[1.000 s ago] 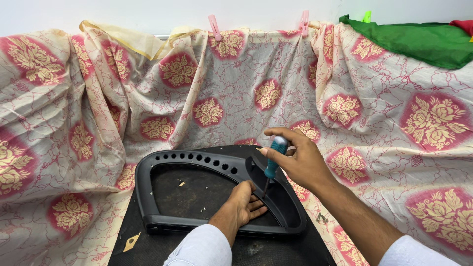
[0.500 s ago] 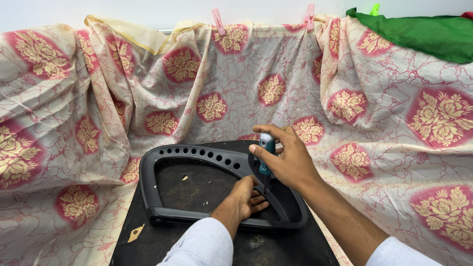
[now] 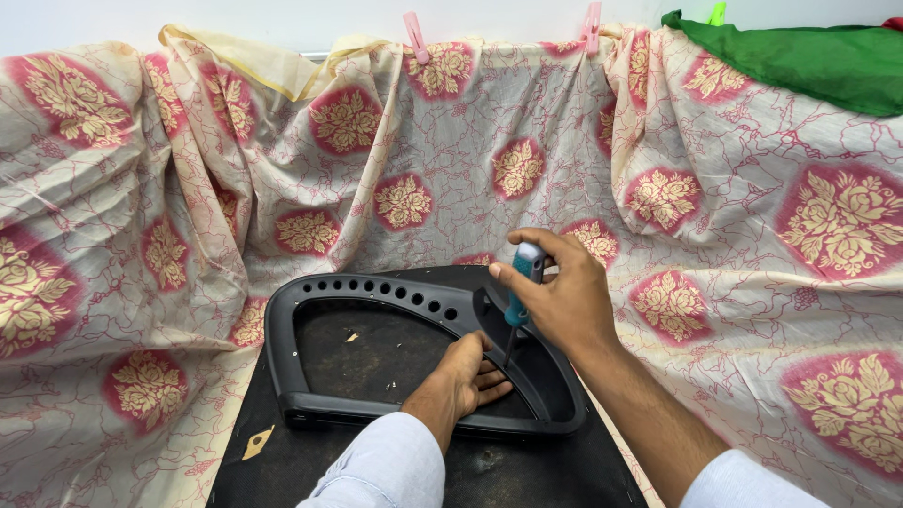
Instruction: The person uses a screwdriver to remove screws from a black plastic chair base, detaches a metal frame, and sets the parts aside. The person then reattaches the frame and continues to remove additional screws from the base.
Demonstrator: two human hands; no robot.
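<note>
- Teal-handled screwdriver (image 3: pixel 520 287) stands nearly upright in the right hand (image 3: pixel 560 301), whose fingers close around the handle top; its thin shaft points down into the inner right corner of a black plastic frame (image 3: pixel 310 301).
- Left hand (image 3: pixel 467 376) rests inside the frame just beside the shaft tip, fingers loosely curled and pressing on the frame's inner edge, holding nothing separate.
- Judging by this, a screw is being driven or loosened; the tip itself is too small to make out.
- Frame lies flat on a dark board (image 3: pixel 282 466), its curved top edge dotted with holes.
- Floral cream-and-red cloth (image 3: pixel 188 207) drapes all around, clipped by pink pegs (image 3: pixel 412 36); a green cloth (image 3: pixel 809 61) lies at the upper right.
- No containers are visible.
</note>
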